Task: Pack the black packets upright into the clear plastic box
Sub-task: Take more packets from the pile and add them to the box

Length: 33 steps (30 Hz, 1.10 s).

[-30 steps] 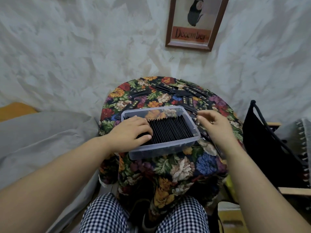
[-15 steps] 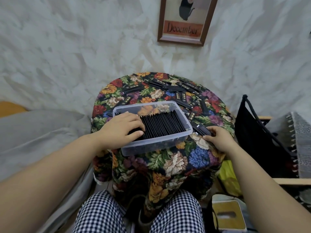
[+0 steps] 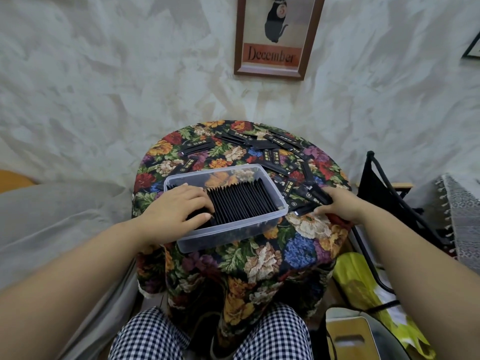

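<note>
Our right hand (image 3: 337,203) lies just right of the clear plastic box (image 3: 233,228), its fingers (image 3: 327,191) and thumb curled round a few loose black packets (image 3: 310,197) on the counter (image 3: 306,229) (how many, we cannot tell). Their long axis points roughly toward the box. The packed row (image 3: 244,201) stands upright inside, to their left, with our left hand (image 3: 179,207) resting flat-fingered on it. We judge the right hand nearer, carrying leftward and tipping them upright.

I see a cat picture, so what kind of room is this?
Probably a room in someone's home: a framed December cat picture on the wall, a flowered tablecloth, and what looks like grey bedding alongside.
</note>
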Available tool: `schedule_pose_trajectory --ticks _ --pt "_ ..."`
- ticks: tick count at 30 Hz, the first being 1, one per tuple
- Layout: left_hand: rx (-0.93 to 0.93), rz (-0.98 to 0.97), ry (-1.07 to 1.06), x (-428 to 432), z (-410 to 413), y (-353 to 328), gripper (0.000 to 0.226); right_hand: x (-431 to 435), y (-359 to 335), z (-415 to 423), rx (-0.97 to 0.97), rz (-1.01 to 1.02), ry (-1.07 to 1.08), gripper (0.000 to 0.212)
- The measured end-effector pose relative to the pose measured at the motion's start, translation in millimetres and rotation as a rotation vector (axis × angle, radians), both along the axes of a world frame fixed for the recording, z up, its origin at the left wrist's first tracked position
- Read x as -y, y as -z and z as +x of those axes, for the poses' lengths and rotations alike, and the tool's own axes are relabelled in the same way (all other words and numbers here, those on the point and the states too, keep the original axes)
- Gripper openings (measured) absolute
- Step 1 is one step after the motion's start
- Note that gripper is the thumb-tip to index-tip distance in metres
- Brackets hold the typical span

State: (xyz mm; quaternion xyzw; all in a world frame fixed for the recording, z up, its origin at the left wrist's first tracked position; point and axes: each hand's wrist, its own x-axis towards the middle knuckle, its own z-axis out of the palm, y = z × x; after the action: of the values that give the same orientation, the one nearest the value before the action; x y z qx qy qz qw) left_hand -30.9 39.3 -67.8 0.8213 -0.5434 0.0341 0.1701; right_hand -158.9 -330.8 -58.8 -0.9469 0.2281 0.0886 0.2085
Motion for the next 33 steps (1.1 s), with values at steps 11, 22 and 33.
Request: schedule_pose_trajectory --ticks 11,22,33 --pt "0.025 -0.037 -0.007 -1.0 2.9 5.3 0.077 10.0 -5.4 11.1 -0.279 -0.121 -0.084 0.035" --pt "0.031 -0.001 0.007 -4.7 5.8 3.3 0.06 32.4 -40.6 6.2 -0.33 -0.179 -0.066 0.025" --pt "0.053 -0.033 0.035 -15.4 9.2 4.7 0.067 -34.8 -3.7 32.4 -0.064 0.061 -0.191 0.05"
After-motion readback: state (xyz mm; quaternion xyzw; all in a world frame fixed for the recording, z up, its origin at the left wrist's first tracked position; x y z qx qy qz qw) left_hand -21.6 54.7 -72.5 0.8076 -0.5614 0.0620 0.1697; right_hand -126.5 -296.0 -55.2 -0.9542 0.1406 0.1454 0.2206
